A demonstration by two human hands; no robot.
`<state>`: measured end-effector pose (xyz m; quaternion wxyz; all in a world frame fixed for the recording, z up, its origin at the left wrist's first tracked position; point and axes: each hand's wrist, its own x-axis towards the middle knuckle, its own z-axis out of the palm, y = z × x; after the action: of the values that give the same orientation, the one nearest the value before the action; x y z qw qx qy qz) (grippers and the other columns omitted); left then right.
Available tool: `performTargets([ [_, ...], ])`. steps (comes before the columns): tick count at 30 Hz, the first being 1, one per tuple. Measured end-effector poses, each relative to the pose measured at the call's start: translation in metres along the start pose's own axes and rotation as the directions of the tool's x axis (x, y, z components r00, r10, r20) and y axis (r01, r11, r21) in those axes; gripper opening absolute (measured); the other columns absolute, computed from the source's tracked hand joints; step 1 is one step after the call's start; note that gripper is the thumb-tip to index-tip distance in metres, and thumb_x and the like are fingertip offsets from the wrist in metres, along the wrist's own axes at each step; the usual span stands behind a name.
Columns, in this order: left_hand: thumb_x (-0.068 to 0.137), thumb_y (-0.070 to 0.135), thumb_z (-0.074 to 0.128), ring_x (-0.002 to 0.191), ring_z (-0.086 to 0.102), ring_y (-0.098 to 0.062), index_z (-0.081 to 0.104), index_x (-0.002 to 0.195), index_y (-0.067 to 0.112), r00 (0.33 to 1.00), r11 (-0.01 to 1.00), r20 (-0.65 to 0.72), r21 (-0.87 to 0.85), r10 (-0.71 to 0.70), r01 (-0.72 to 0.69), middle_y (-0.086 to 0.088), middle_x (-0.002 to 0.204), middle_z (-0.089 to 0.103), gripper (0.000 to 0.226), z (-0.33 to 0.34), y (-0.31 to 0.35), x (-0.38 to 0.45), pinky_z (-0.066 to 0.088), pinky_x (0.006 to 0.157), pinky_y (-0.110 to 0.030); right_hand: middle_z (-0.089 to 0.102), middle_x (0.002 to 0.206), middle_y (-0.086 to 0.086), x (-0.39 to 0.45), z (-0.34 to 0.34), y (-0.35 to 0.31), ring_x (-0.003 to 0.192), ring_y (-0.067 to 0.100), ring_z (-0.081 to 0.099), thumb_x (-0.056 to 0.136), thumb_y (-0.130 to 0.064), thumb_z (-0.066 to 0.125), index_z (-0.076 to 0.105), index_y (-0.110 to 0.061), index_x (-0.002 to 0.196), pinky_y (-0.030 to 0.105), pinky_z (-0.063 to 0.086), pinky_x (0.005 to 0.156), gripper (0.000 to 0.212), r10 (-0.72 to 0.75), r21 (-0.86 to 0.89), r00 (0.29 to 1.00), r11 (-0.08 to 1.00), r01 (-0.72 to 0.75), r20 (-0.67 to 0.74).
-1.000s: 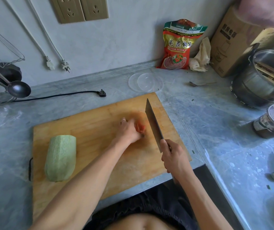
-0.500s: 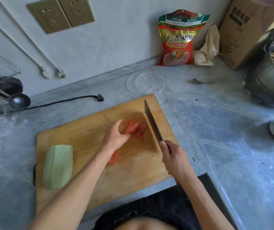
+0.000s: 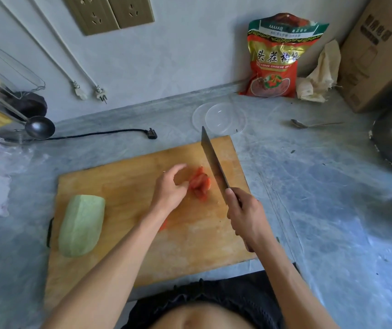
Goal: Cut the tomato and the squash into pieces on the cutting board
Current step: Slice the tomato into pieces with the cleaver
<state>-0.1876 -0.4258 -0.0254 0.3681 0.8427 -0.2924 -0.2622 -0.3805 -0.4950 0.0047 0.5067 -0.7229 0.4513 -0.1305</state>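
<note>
Tomato pieces sit in one small red cluster on the cutting board, toward its far right part, between the two hands; the left hand touches the cluster's left side with loosely curled fingers, gripping nothing that I can make out; the right hand grips the cleaver, blade just right of the cluster, long axis running from near to far across the board; so the knife hand is nearer the next cut. One red scrap peeks beside the left forearm. One squash, uncut, lies at the board's left edge, lengthwise near-to-far, well apart from both hands; the left hand is nearer it.
</note>
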Motion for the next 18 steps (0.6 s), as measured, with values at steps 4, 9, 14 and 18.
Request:
performTargets([
  [4, 0.087, 0.009, 0.069, 0.109, 0.058, -0.003, 0.068, 0.113, 0.032, 0.996, 0.999, -0.091, 0.038, 0.003, 0.000, 0.012, 0.117, 0.066, 0.035, -0.032, -0.029, -0.020, 0.044, 0.096, -0.020, 0.058, 0.063, 0.016, -0.001, -0.003, -0.005, 0.048, 0.028, 0.050, 0.104, -0.038, 0.041, 0.061, -0.022, 0.082, 0.047, 0.048, 0.045, 0.033, -0.068, 0.008, 0.998, 0.998, 0.067, 0.009],
  [9, 0.084, 0.015, 0.075, 0.112, 0.059, -0.009, 0.062, 0.106, 0.042, 0.993, 0.997, -0.110, 0.062, -0.045, 0.052, 0.016, 0.111, 0.064, 0.037, -0.059, -0.072, -0.058, 0.044, 0.096, -0.027, 0.055, 0.062, 0.018, -0.011, 0.010, -0.016, 0.044, 0.016, 0.046, 0.104, -0.038, 0.041, 0.062, -0.012, 0.088, 0.037, 0.046, 0.041, 0.037, -0.084, 0.050, 0.979, 0.996, 0.076, 0.188],
  [14, 0.061, 0.055, 0.079, 0.129, 0.047, -0.013, 0.050, 0.130, 0.044, 0.994, 0.993, 0.073, 0.084, -0.083, 0.077, 0.006, 0.135, 0.052, 0.076, -0.059, -0.099, -0.083, 0.036, 0.108, -0.029, 0.051, 0.061, 0.012, -0.024, 0.033, -0.018, 0.044, 0.018, 0.044, 0.104, -0.039, 0.040, 0.057, -0.007, 0.086, 0.036, 0.046, 0.038, 0.041, -0.090, 0.067, 0.948, 0.995, 0.073, 0.305],
  [18, 0.071, 0.038, 0.085, 0.129, 0.047, -0.023, 0.046, 0.143, 0.016, 0.998, 0.964, 0.057, 0.263, -0.040, 0.024, -0.005, 0.141, 0.049, 0.085, -0.051, -0.104, -0.079, 0.039, 0.106, -0.031, 0.051, 0.060, 0.009, -0.035, 0.044, -0.018, 0.043, 0.018, 0.045, 0.104, -0.040, 0.040, 0.059, -0.010, 0.087, 0.035, 0.047, 0.039, 0.039, -0.063, 0.042, 0.942, 0.998, 0.052, 0.329],
])
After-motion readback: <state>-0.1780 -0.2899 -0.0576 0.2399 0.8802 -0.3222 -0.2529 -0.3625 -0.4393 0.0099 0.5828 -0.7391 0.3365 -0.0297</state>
